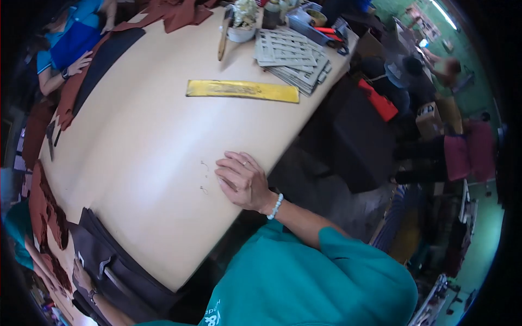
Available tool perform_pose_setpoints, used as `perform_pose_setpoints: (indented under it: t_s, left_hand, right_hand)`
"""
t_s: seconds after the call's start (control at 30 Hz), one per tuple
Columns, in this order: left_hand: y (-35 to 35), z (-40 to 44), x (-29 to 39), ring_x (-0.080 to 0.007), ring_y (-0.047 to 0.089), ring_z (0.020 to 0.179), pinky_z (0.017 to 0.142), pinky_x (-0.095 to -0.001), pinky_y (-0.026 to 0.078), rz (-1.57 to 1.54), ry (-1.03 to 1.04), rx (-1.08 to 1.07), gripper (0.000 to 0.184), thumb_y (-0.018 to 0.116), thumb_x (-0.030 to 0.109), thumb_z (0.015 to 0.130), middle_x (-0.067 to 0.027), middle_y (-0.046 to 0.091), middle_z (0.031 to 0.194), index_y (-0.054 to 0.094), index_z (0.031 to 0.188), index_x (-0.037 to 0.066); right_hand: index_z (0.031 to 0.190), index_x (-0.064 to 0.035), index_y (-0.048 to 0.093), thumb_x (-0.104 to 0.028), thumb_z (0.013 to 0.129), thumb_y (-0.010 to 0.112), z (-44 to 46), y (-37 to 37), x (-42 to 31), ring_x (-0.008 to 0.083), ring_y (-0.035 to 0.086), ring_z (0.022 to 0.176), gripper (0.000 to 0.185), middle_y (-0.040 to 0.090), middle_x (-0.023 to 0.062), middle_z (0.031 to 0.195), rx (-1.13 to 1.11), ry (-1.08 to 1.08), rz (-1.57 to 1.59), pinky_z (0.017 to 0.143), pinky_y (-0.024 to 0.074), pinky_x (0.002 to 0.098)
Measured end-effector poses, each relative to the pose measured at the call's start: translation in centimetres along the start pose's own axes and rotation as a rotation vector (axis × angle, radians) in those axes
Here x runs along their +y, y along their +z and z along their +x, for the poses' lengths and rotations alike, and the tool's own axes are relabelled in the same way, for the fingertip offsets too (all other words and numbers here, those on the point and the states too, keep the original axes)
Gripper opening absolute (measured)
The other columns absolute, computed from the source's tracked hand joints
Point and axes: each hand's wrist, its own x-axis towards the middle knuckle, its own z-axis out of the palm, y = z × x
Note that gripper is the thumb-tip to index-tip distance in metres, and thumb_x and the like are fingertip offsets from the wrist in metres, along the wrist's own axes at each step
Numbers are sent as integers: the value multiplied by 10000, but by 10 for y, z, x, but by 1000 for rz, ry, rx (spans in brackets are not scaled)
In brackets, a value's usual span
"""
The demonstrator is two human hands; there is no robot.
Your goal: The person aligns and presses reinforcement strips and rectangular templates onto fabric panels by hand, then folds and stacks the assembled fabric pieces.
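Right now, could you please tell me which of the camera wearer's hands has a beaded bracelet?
The right hand, over the pale tabletop, has the beaded bracelet; the left hand, by the dark brown material, has a watch-like band.

Smooth, sheeny tabletop (141, 157) beneath right hand (242, 182), matt dark sheets (117, 244) by left hand (83, 275), scuffed yellow strip (242, 91) beyond right hand

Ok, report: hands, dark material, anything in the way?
Left hand at edge of dark material. Right hand on tabletop. Hammer lying on the material, possibly in the way.
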Motion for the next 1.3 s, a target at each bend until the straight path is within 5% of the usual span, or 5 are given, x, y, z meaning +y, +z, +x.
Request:
perform_pose_setpoints:
  t_s: [0.3, 0.57, 0.73, 0.9, 1.3]
  left_hand:
    - [3, 3, -8, -262, 355, 1268, 1059, -380, 241, 12, -23, 0, 516, 201, 379, 957, -98, 409, 1380, 364, 1376, 125]
    - [7, 3, -16, -295, 398, 1230, 1032, -379, 266, -188, -51, 67, 555, 262, 420, 956, -150, 457, 1329, 434, 1317, 35]
    - [2, 1, -12, -284, 399, 1234, 1038, -366, 259, -231, 15, 55, 569, 281, 443, 949, -157, 455, 1331, 435, 1321, 41]
    - [18, 11, -37, -276, 398, 1238, 1039, -359, 261, -167, 46, 105, 579, 300, 458, 941, -153, 456, 1332, 453, 1308, 38]
    - [-3, 6, -13, -258, 351, 1286, 1050, -441, 227, -224, -98, -17, 612, 329, 527, 917, -115, 377, 1405, 377, 1374, 123]
  right_hand:
    - [859, -65, 643, -90, 723, 639, 0, 1, -1, 270, 560, 1043, 139, 620, 53, 998, -25, 29, -17, 918, 412, 419]
    - [1104, -15, 562, -106, 758, 604, 2, -47, 24, 372, 481, 1129, 360, 518, 180, 1182, 135, -174, -77, 983, 342, 484]
    - [1223, 23, 459, -120, 912, 457, -6, -116, 164, 310, 472, 1160, 342, 504, 199, 1220, 588, 430, -371, 997, 346, 375]
    - [1171, -22, 501, -196, 877, 519, -3, -145, 301, 338, 502, 1111, 342, 530, 176, 1188, 471, 842, -555, 941, 397, 409]
    - [1027, -51, 549, -228, 916, 417, 7, -139, 372, 366, 611, 955, 247, 611, 170, 1019, 437, 1349, -748, 770, 510, 478]
